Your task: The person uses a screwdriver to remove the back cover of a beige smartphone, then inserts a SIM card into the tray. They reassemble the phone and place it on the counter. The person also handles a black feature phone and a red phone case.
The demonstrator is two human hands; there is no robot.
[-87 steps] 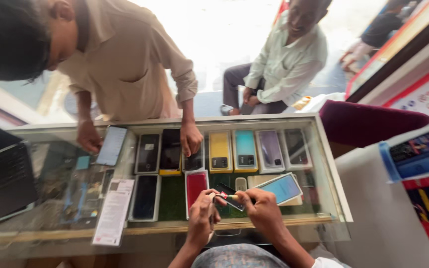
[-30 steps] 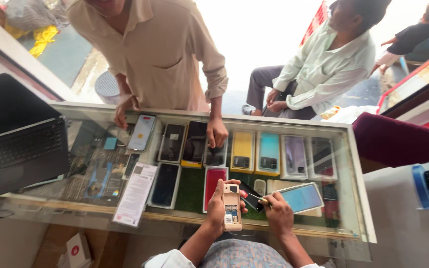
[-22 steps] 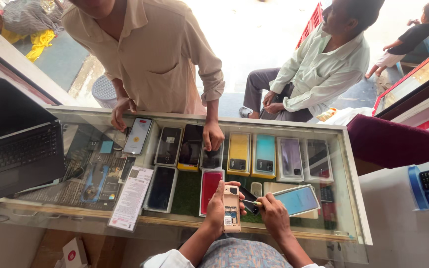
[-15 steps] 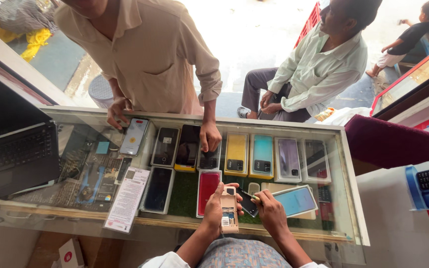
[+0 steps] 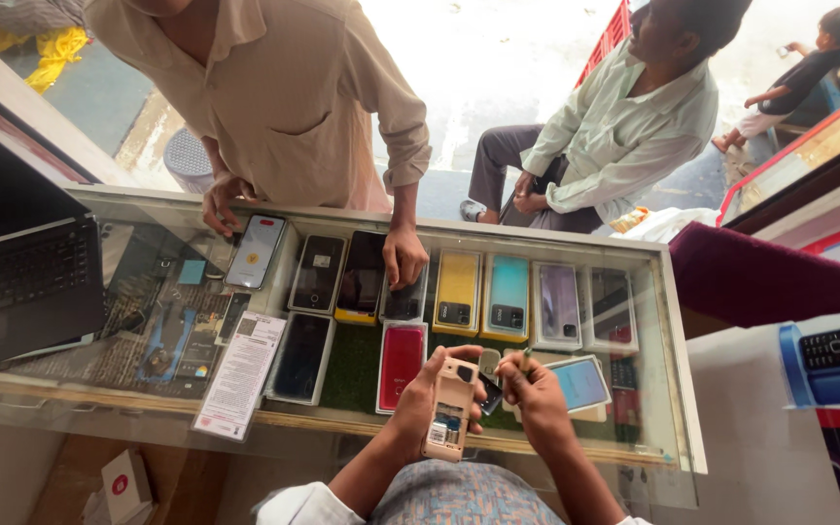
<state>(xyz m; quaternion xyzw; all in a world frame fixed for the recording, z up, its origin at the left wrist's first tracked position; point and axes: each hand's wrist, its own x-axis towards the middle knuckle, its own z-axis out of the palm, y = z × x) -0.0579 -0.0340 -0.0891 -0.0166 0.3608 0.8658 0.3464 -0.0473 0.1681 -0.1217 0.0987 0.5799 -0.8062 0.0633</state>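
Observation:
My left hand (image 5: 418,406) grips a small beige keypad phone (image 5: 449,410) upright over the near edge of the glass counter. The phone's back is open and its inside shows. Just to the right, my right hand (image 5: 540,403) pinches a thin tool (image 5: 525,357) with a green tip, its fingers almost touching the phone. A smartphone with a lit blue screen (image 5: 581,382) lies on the glass under my right hand.
The glass display counter (image 5: 675,389) holds rows of smartphones inside. A person in a beige shirt (image 5: 284,97) leans both hands on its far side beside a lit phone (image 5: 256,251). A laptop (image 5: 21,277) sits left, a paper sheet (image 5: 242,374) near it. Another person (image 5: 624,126) sits behind.
My right hand has drawn in close to the beige phone, which my left hand has tilted more upright. The person in the beige shirt keeps both hands on the counter.

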